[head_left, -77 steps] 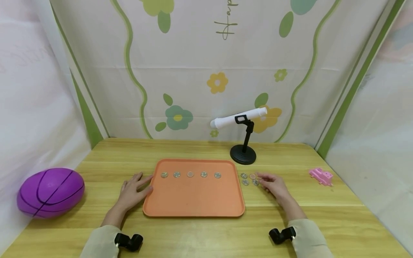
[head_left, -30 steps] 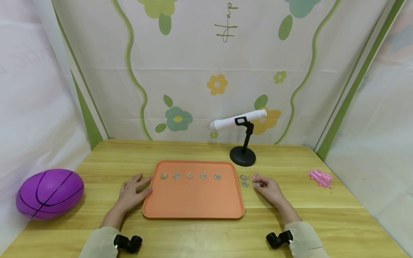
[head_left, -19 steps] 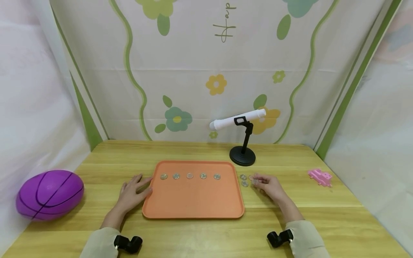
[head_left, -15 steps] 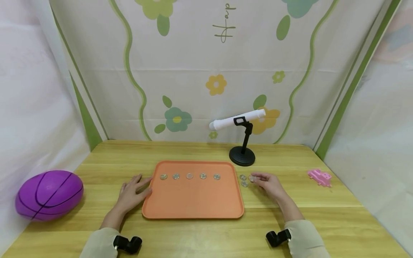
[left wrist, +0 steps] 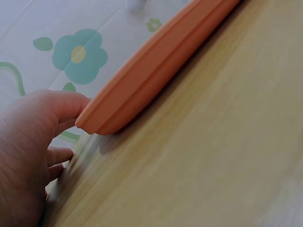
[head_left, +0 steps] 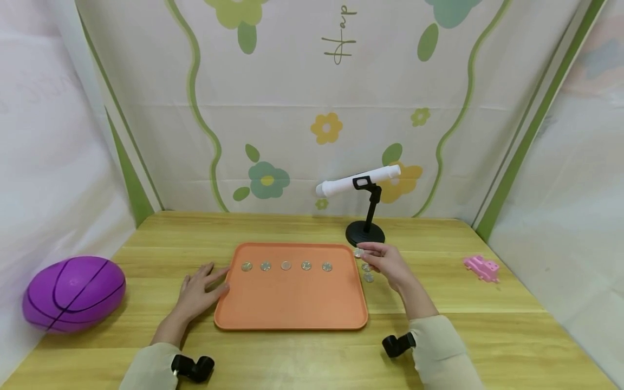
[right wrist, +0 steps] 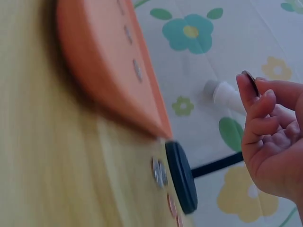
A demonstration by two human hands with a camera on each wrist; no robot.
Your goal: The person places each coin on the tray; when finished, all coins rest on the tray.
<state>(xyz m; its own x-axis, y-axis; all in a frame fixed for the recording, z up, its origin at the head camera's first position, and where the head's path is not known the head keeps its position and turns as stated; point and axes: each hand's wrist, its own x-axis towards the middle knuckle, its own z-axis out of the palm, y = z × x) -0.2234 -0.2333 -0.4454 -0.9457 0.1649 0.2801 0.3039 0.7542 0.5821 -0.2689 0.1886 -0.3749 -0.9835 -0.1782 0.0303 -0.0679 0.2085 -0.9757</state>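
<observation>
My right hand [head_left: 387, 264] pinches a coin [right wrist: 251, 83] between thumb and finger, held above the table near the tray's far right corner. Under that hand, more coins [head_left: 368, 277] lie on the table beside the tray; the hand partly covers this group in the head view. An orange tray [head_left: 292, 311] lies flat, with several coins [head_left: 306, 266] spaced in a row across its far half. At the tray's left edge rests my left hand [head_left: 197, 291], fingers spread, a fingertip touching the rim in the left wrist view.
A white microphone [head_left: 341, 186] sits on a black stand [head_left: 364, 232] just behind the right hand. On the far left is a purple ball [head_left: 75, 294]; a pink toy [head_left: 481, 268] lies on the right. A patterned cloth backdrop [head_left: 292, 81] rises behind the table.
My right hand has picked a coin out of the small group, raised it and carried it left and away from me toward the tray's corner. The left hand has stayed put.
</observation>
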